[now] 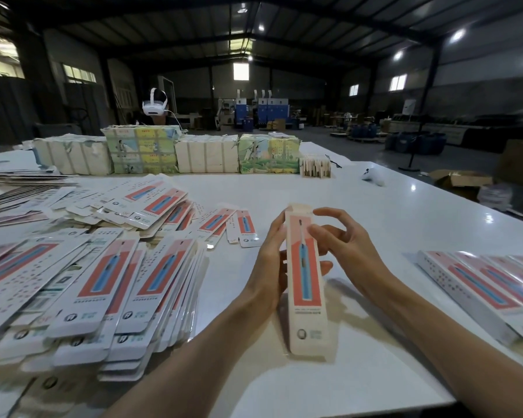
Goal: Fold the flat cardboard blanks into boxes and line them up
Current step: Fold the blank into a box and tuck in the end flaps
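The person holds a long, narrow folded box [305, 285] above the white table [390, 224], roughly centre and near the body. Its long axis runs from near to far: the near end sits low by the tabletop, though contact cannot be confirmed, and the far end points away with a small flap standing up. The upward face shows a blue electric toothbrush on a coral panel, its head towards the far end. A round logo and lines of small print sit at the near end, too small to read. The left hand [272, 260] wraps round the box from its left side, with fingertips showing past the right edge. The right hand [347, 245] has loosely bent, spread fingers, one fingertip touching the box's upper right edge. A sprawling heap of flat blanks [103, 282] with the same print lies to the left. A row of finished boxes [495, 291] lies side by side to the right. Wrapped cardboard bundles [139, 152] line the table's far side.
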`<state>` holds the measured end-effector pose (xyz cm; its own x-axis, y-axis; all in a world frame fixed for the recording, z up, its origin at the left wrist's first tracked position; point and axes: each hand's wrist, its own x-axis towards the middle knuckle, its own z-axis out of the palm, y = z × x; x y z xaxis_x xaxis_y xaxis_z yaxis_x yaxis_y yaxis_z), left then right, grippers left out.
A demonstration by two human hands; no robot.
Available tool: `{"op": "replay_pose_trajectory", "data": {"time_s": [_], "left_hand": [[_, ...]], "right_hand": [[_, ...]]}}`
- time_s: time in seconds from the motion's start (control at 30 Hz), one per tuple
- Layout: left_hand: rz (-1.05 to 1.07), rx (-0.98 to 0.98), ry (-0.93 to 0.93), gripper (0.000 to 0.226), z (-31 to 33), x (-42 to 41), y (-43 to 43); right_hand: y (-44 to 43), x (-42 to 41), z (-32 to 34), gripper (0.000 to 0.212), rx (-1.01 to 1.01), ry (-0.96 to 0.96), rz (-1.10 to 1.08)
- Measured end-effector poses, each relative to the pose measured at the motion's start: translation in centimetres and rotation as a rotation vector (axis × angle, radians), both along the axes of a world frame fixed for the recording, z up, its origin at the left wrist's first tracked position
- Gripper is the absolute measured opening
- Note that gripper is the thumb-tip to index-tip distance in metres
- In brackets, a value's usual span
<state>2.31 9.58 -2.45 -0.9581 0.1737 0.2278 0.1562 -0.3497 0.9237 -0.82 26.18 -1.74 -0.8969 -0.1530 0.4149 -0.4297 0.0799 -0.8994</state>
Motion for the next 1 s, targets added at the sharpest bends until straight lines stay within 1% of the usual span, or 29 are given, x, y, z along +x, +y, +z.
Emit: {"op": "replay_pose_trajectory", "data": {"time_s": [0.07,0.13,0.2,0.47,0.53,0.6,0.63,0.7,0.8,0.9,1.0], "left_hand": [[-0.050,-0.075,0.042,0.064,0.0,0.2,0.3],[-0.028,-0.209,0.072,0.078,-0.2,0.2,0.5],[0.008,-0.291,0.080,0.089,-0.6,-0.1,0.4],[0.051,-0.372,0.060,0.089,-1.2,-0.6,-0.3],[0.045,-0.400,0.042,0.087,-0.9,-0.3,-0.2],[0.018,-0.455,0.028,0.085,-0.6,0.0,-0.1],[-0.011,-0.463,0.019,0.085,-0.6,0.2,0.0],[-0.053,-0.464,0.000,0.088,-0.8,0.3,0.1],[-0.033,-0.514,-0.011,0.086,-0.6,0.3,0.0],[-0.019,-0.526,-0.046,0.083,-0.4,0.3,0.0],[-0.019,-0.530,-0.050,0.086,-0.3,0.3,0.0]], "right_hand": [[0.1,0.1,0.1,0.031,-0.014,-0.006,0.005],[0.2,0.2,0.2,0.031,-0.028,-0.005,0.013],[0.1,0.4,0.2,0.030,-0.032,0.006,0.028],[-0.1,0.5,-0.1,0.026,0.002,0.009,0.046],[-0.1,0.1,-0.2,0.025,-0.109,-0.052,0.030],[0.1,-0.3,-0.3,0.025,-0.232,-0.171,-0.021],[0.2,-0.5,-0.4,0.026,-0.245,-0.201,-0.039],[0.6,-0.6,-0.4,0.025,-0.201,-0.187,-0.014],[0.7,-0.4,-0.3,0.026,-0.170,-0.126,0.046],[0.6,-0.4,0.2,0.030,-0.183,-0.144,0.072],[0.7,-0.3,0.5,0.030,-0.217,-0.172,0.092]]}}
